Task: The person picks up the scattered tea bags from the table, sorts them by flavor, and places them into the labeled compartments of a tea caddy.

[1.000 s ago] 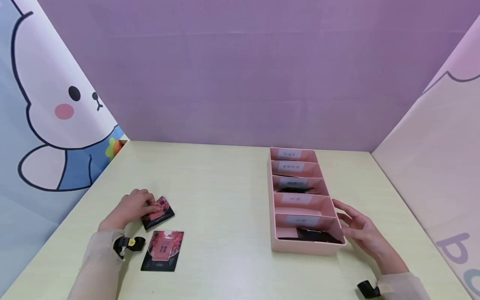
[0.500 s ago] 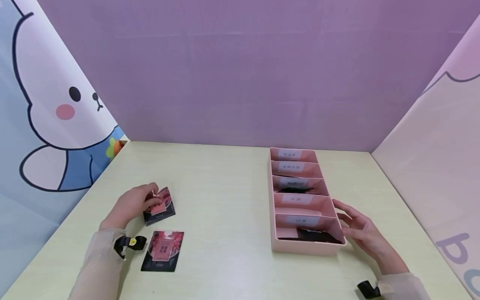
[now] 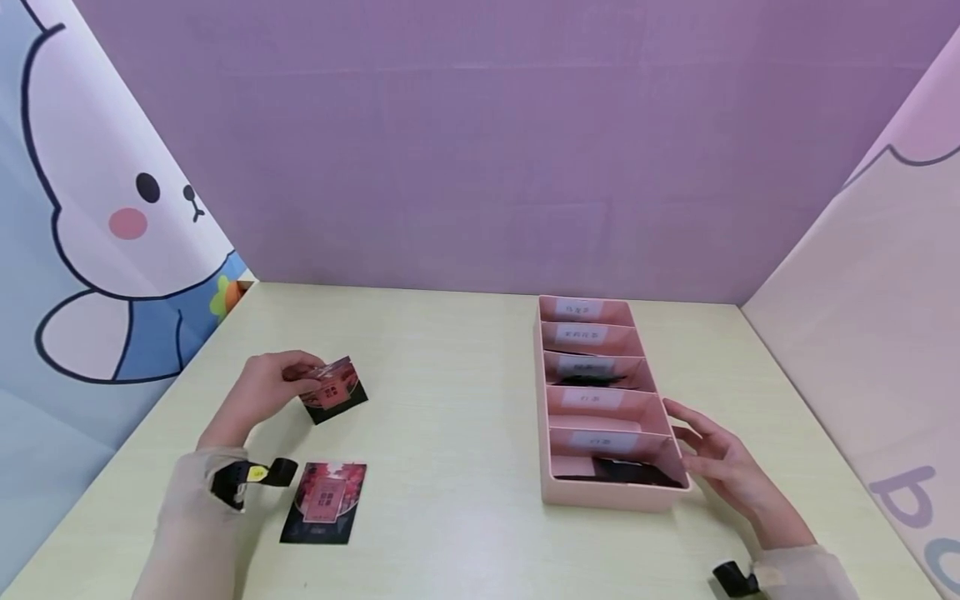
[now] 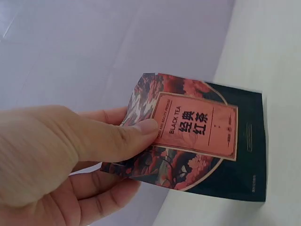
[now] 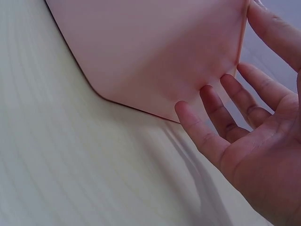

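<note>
My left hand (image 3: 273, 387) pinches a black tea sachet (image 3: 333, 390) between thumb and fingers, raised above the table. In the left wrist view the sachet (image 4: 202, 136) shows its red label reading "BLACK TEA", with the thumb on its front. A second sachet (image 3: 324, 502) of similar red and black design lies flat on the table just below. On the right, the fingers of my right hand (image 3: 723, 462) rest against the side of a pink divided box (image 3: 611, 497). The right wrist view shows those relaxed fingertips at the box wall (image 5: 155, 61).
The box has several compartments with white labels (image 3: 600, 442). Dark packets (image 3: 630, 472) lie in the nearest compartment, and more dark packets (image 3: 592, 380) in the middle one. A purple cloth wall (image 3: 480, 167) closes off the back of the pale table (image 3: 442, 400).
My left hand has picked the black tea sachet up off the table and moved it slightly away and to the right. The right hand, the box and the other sachet stay put.
</note>
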Action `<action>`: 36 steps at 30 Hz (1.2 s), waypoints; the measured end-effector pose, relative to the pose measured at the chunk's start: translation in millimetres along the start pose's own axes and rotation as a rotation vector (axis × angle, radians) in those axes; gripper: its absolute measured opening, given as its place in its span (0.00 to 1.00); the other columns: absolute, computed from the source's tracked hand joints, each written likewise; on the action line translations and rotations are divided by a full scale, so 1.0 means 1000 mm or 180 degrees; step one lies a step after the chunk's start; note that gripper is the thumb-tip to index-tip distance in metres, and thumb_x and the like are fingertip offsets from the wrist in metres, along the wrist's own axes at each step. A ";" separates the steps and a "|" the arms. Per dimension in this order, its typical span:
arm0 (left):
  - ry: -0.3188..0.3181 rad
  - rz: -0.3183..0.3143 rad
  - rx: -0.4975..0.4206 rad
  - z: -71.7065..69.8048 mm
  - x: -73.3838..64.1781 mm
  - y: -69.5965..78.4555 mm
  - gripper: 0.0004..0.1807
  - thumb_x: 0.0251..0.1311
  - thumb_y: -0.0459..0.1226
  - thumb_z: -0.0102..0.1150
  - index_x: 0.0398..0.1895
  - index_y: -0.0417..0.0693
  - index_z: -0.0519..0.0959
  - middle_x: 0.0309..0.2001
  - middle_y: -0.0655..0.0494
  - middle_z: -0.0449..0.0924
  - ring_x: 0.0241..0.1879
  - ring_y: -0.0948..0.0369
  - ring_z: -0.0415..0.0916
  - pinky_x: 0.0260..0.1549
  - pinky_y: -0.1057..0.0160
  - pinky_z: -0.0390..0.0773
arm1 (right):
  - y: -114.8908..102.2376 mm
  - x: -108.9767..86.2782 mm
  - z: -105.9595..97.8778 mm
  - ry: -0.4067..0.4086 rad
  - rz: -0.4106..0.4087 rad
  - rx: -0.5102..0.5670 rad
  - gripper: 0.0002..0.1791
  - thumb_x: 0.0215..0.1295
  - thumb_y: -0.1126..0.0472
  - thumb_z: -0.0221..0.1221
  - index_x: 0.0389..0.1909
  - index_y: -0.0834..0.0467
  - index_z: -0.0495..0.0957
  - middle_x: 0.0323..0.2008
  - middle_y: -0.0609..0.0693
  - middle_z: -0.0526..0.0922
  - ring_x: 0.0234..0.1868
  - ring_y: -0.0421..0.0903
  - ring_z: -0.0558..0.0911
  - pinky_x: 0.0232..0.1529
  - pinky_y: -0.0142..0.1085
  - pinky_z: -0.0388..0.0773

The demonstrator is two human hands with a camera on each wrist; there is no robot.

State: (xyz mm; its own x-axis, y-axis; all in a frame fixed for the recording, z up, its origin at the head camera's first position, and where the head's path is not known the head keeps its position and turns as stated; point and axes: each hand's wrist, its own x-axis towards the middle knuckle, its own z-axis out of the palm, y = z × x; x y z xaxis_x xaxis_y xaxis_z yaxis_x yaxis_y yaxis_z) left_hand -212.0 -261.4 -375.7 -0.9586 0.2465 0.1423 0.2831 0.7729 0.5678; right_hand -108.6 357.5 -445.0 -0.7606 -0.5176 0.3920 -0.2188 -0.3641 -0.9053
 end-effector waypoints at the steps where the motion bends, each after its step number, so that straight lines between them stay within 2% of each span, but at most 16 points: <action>1: 0.0007 0.0023 -0.0027 0.000 0.000 0.001 0.11 0.60 0.28 0.66 0.47 0.38 0.83 0.40 0.44 0.85 0.37 0.52 0.80 0.35 0.55 0.80 | 0.000 0.000 0.000 0.0008 0.0005 0.0001 0.37 0.68 0.83 0.45 0.76 0.64 0.53 0.73 0.50 0.64 0.65 0.44 0.72 0.59 0.34 0.73; 10: 0.0070 0.0109 -0.0278 0.000 0.007 0.014 0.12 0.61 0.28 0.65 0.48 0.39 0.84 0.41 0.45 0.85 0.37 0.54 0.82 0.36 0.57 0.80 | 0.000 -0.001 0.001 0.0047 0.0042 -0.0016 0.37 0.67 0.83 0.46 0.76 0.63 0.55 0.73 0.48 0.64 0.65 0.44 0.72 0.58 0.34 0.74; 15: 0.0109 0.0119 -0.0425 0.001 0.012 0.029 0.11 0.62 0.26 0.63 0.47 0.39 0.85 0.41 0.44 0.85 0.37 0.53 0.81 0.36 0.59 0.81 | -0.001 -0.001 -0.001 0.0054 0.0045 -0.0052 0.37 0.67 0.83 0.45 0.76 0.64 0.53 0.73 0.49 0.63 0.66 0.45 0.71 0.59 0.35 0.73; 23: 0.0192 0.0289 -0.0714 0.007 0.019 0.056 0.11 0.60 0.26 0.66 0.46 0.38 0.86 0.41 0.44 0.86 0.35 0.55 0.83 0.33 0.66 0.80 | -0.001 0.000 0.000 0.0062 0.0051 -0.0090 0.37 0.67 0.83 0.46 0.76 0.64 0.54 0.73 0.48 0.63 0.65 0.44 0.72 0.59 0.34 0.73; 36: 0.0058 0.0436 -0.1279 0.026 0.036 0.090 0.10 0.57 0.29 0.70 0.43 0.37 0.86 0.36 0.46 0.86 0.32 0.59 0.83 0.33 0.60 0.83 | -0.002 0.001 0.001 0.0060 0.0067 -0.0059 0.37 0.67 0.83 0.46 0.76 0.64 0.54 0.73 0.47 0.63 0.65 0.43 0.72 0.58 0.34 0.74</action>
State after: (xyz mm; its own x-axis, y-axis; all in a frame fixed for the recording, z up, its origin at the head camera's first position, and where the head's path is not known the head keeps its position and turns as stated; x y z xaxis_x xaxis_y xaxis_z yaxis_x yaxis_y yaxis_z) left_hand -220.3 -167.9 -341.0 -0.9144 0.3180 0.2506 0.3770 0.4436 0.8131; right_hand -107.9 356.9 -442.5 -0.7766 -0.5101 0.3698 -0.2138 -0.3388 -0.9163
